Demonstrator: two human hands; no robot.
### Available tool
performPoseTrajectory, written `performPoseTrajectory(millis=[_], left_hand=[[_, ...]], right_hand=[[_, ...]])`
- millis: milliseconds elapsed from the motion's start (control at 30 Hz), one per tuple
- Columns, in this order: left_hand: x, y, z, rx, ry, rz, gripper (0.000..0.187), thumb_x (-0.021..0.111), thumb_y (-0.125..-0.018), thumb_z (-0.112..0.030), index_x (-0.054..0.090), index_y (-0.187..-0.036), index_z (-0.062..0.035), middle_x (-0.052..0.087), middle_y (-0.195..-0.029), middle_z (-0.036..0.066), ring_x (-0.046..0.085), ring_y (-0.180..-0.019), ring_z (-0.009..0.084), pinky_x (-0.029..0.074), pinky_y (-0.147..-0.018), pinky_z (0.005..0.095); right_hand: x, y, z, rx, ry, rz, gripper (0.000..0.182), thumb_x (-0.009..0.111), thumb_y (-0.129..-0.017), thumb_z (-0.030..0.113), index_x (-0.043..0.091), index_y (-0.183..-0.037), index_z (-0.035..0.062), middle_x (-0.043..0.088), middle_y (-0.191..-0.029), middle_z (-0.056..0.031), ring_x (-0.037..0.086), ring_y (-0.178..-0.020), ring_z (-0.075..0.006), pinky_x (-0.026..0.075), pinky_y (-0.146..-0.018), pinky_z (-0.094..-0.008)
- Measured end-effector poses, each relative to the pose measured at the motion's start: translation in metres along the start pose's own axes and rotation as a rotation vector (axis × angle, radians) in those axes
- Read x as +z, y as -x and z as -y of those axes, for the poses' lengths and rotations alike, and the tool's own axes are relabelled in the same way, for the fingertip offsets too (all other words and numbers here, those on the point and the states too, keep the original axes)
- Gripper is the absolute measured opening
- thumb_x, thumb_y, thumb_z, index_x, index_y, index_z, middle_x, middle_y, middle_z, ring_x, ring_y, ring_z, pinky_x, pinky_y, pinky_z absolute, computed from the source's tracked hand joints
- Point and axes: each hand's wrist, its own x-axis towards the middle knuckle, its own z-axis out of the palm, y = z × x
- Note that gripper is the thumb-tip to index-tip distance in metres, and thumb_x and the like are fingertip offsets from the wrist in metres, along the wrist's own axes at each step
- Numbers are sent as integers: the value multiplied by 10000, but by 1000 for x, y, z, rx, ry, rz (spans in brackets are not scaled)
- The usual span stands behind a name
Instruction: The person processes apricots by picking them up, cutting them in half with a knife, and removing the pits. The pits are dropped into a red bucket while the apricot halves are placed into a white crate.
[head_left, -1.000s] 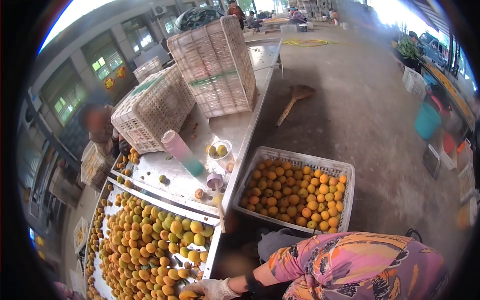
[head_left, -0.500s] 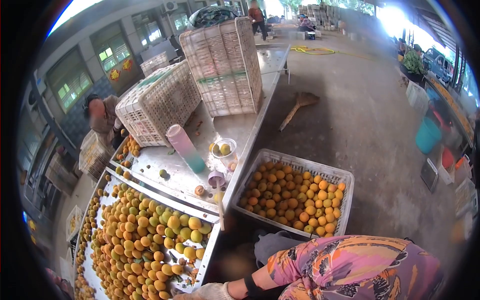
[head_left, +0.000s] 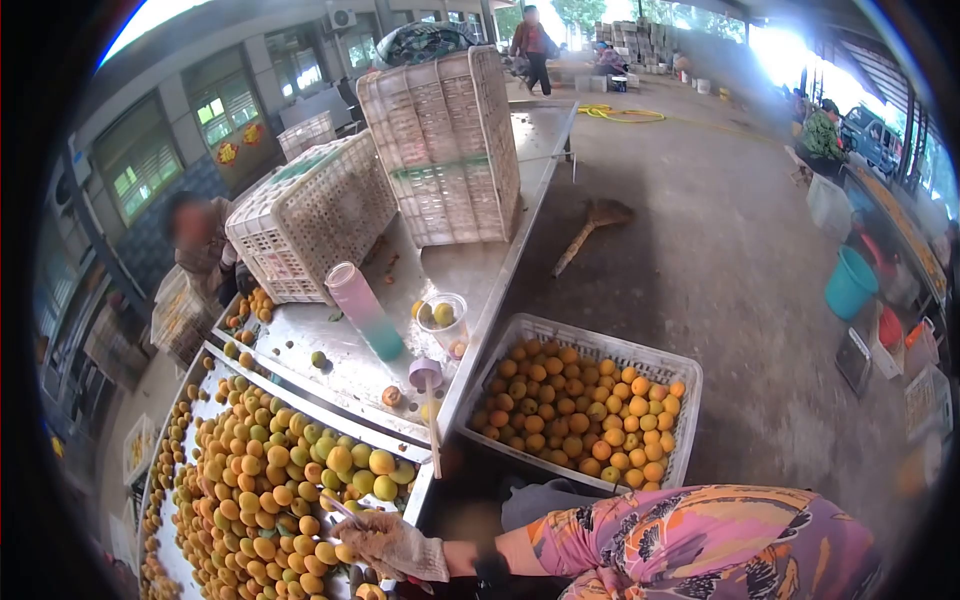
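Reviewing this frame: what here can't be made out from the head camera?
- Right hand: not in the head view at all; only the patterned sleeve shows.
- Gloved left hand: its fingers lie among the fruit, so whether it holds one is unclear.
- Fruit tray: its near end is cut off by the bottom edge.
- Co-worker behind the leaning crates: hands hidden.
- Far people at top: too small.

Past the gloved fingers (head_left: 352, 522), a steel table (head_left: 470, 265) bears heaped fruit (head_left: 255, 480), two tipped crates (head_left: 440, 145), a pink bottle (head_left: 366, 310)
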Motion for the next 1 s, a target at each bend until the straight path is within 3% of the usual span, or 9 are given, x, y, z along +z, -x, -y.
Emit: performPoseTrajectory(millis=[167, 267, 300, 333, 367, 400, 433, 500, 1000], left_hand=[[-15, -13, 8, -92, 104, 36, 436, 441, -956, -202, 442, -1319, 40, 554, -916, 57, 518, -737, 153, 455, -646, 244], [6, -26, 5, -229, 632, 414, 468, 453, -973, -286, 431, -1352, -13, 523, -834, 2, 475, -692, 116, 413, -605, 227], [3, -12, 13, -47, 207, 116, 413, 483, -953, -234, 468, -1303, -16, 557, -977, 56, 539, -812, 165, 462, -699, 264], [20, 1, 10, 91, -245, -209, 361, 513, -933, -182, 505, -1255, -20, 591, -1120, 110, 603, -932, 213, 512, -793, 300], [-18, -11, 26, 84, -191, -2, 402, 410, -1002, -188, 420, -1355, 3, 554, -1252, 161, 576, -1111, 245, 486, -959, 358], [0, -17, 23, -108, 61, -284, 321, 412, -991, -307, 561, -1163, -80, 603, -848, 36, 548, -623, 90, 433, -498, 195], [-25, -25, 37, -24, -189, -160, 339, 394, -1002, -352, 579, -1114, -91, 598, -763, 31, 516, -535, 88, 413, -456, 200], [4, -15, 21, -205, -108, -228, 445, 346, -1016, -404, 569, -1117, -32, 596, -737, 60, 462, -473, 93, 379, -423, 215], [8, -6, 27, -259, -256, -71, 568, 360, -989, -522, 596, -1024, -6, 635, -736, 80, 522, -491, 98, 391, -429, 202]], right_hand=[[-2, -13, -6, -145, -307, -40, 234, 615, -937, 170, 583, -1141, 59, 548, -716, 10, 501, -534, -52, 404, -455, -204], [-15, -22, -18, -243, 30, -62, 372, 654, -896, 122, 513, -1237, 72, 585, -901, -23, 551, -610, -103, 444, -458, -250], [-43, -36, -44, -251, -536, 358, 377, 613, -916, 134, 495, -1269, 71, 591, -974, -58, 589, -735, -141, 485, -547, -270], [-44, -34, -40, -136, -601, 342, 377, 613, -916, 134, 495, -1269, 71, 591, -974, -58, 589, -735, -141, 485, -547, -270], [-41, -26, -28, -386, 102, 106, 347, 551, -920, 128, 499, -1255, 49, 599, -979, -69, 598, -769, -153, 487, -596, -279], [-38, -17, -15, -608, 826, -65, 330, 489, -925, 122, 504, -1240, 27, 607, -984, -80, 606, -803, -166, 490, -644, -288], [-37, -14, -7, -847, 1559, -189, 328, 427, -929, 117, 508, -1226, 5, 614, -989, -91, 615, -838, -178, 492, -693, -296], [-19, -10, 1, -388, 124, 41, 323, 405, -1021, 286, 529, -1122, 5, 453, -601, 9, 405, -459, -91, 330, -411, -236], [5, 2, 9, -334, 111, 76, 315, 438, -1011, 277, 617, -990, 19, 434, -500, -17, 363, -354, -102, 293, -358, -254]])
